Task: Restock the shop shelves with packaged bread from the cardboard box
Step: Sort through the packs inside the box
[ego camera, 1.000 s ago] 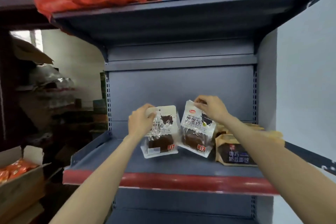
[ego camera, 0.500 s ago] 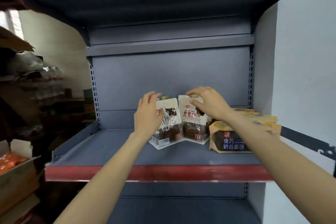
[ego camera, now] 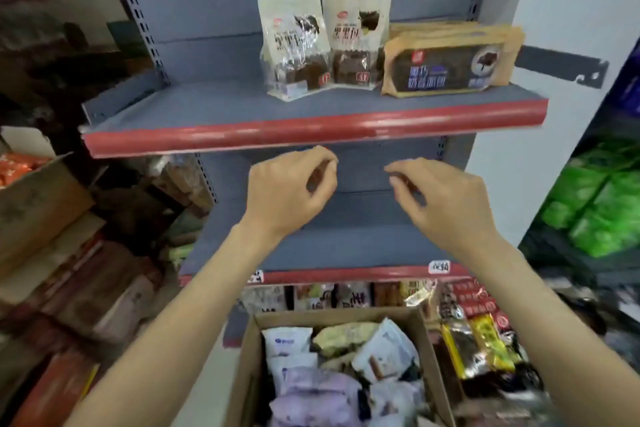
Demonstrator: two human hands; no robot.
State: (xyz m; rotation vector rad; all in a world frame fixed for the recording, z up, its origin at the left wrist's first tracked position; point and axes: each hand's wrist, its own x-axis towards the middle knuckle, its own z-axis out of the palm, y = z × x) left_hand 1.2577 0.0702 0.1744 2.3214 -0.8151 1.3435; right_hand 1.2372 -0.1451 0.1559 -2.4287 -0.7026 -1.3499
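Flanking the cardboard box (ego camera: 426, 350) (packed full): green packets (ego camera: 595, 204).

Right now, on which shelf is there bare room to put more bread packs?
The upper shelf is bare left of the white bread packs; its right end is crowded by brown packs. The middle shelf behind both hands looks bare too.

Two white bread packets (ego camera: 293, 45) (ego camera: 356, 36) stand upright, touching side by side, on the grey red-edged shelf (ego camera: 311, 125), dark loaves showing through clear windows. Just right, a tan packet (ego camera: 450, 61) lies lengthwise, seemingly atop another. Below, the open cardboard box (ego camera: 427, 350) holds jumbled white and lilac packets (ego camera: 346, 374).
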